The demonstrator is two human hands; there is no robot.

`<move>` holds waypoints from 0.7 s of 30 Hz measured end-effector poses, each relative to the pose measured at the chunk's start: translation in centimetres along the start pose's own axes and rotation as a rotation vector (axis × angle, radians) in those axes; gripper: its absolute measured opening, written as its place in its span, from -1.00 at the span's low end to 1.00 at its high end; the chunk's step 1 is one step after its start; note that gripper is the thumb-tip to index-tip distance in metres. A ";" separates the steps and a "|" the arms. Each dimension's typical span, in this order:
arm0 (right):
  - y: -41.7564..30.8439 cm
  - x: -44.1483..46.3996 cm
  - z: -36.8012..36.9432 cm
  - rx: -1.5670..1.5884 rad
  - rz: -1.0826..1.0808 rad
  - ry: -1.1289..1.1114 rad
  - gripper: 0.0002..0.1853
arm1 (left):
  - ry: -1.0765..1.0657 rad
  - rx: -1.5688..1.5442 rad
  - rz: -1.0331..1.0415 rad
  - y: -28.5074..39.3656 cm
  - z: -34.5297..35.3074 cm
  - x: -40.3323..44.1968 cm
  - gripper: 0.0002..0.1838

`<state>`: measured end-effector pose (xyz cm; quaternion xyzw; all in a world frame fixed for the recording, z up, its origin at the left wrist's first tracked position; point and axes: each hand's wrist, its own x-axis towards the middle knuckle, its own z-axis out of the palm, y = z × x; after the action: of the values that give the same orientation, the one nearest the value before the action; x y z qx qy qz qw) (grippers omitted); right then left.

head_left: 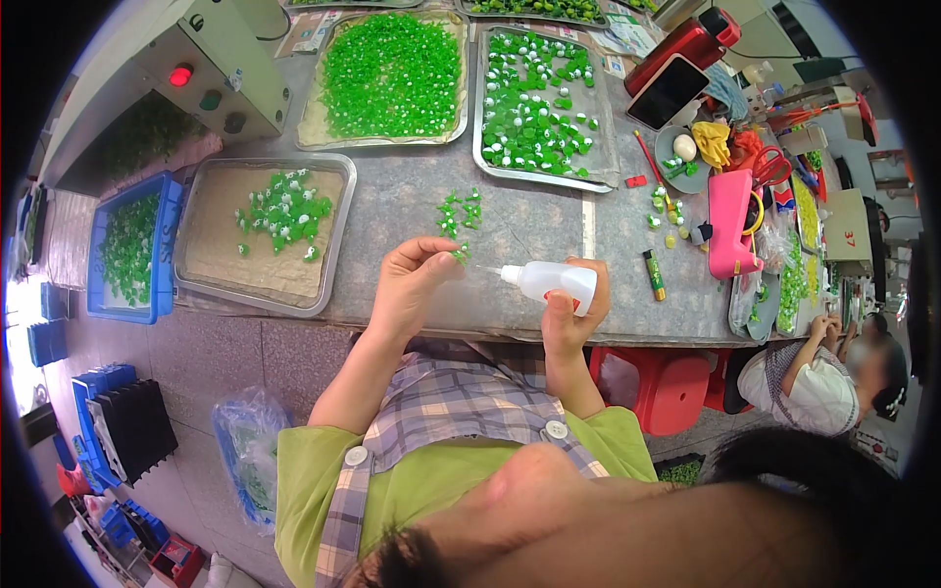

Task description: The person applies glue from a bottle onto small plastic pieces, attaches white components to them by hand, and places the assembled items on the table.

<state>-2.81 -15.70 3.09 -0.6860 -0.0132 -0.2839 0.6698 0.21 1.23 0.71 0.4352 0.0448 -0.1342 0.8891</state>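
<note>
- Worktable (402,186): grey-topped, stretching out beneath and all around the white squeeze bottle (544,279).
- Machine housing (176,59): far left of the bottle and beyond it, its red light lit.
- Three metal trays: the paper-lined tray (211,235) left of the bottle, bearing a cluster of green-and-white pieces; the full green tray (387,143) beyond and left; the half-covered tray (603,127) straight beyond.
- Blue basket (169,250): farthest left of the bottle, holding more green pieces.
- Pink tape dispenser (727,230): right of the bottle.
- Right hand (571,333): wrapped around the bottle, gripping it on its side, thin tip pointing left.
- Left hand (414,269): left of the bottle, thumb and finger pinched on a small green piece (460,256) near its tip; whether they touch, I cannot tell.
- Loose green sprigs (449,211): on the tabletop, beyond and left of the bottle.
</note>
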 end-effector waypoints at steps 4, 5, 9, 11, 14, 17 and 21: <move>0.8 0.1 -0.5 -0.002 -0.066 0.018 -0.61 | 0.005 0.002 -0.007 0.1 0.1 0.0 -0.89; 0.8 0.2 -0.7 -0.003 -0.068 0.018 -0.61 | 0.003 0.001 -0.006 0.1 0.0 0.0 -0.89; 0.5 2.7 -2.4 0.216 0.157 0.147 -0.67 | 0.035 -0.032 -0.001 0.0 -0.6 0.2 -0.90; 0.7 4.4 -4.1 0.190 0.173 0.150 -0.73 | 0.082 -0.060 0.016 0.1 -0.8 0.4 -0.90; 2.7 6.0 -7.5 -0.091 0.229 0.163 -0.61 | 0.101 -0.091 0.020 0.3 -1.1 0.8 -0.92; 5.0 6.5 -9.3 -0.030 0.311 0.121 -0.60 | 0.110 -0.101 0.033 0.5 -1.1 1.1 -0.92; 7.2 6.0 -10.3 -0.099 0.277 0.098 -0.57 | 0.126 -0.093 0.026 0.7 -1.3 1.2 -0.91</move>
<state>1.21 -28.12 -1.60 -0.6989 0.1283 -0.2221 0.6676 1.62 2.42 0.17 0.4017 0.1015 -0.0928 0.9054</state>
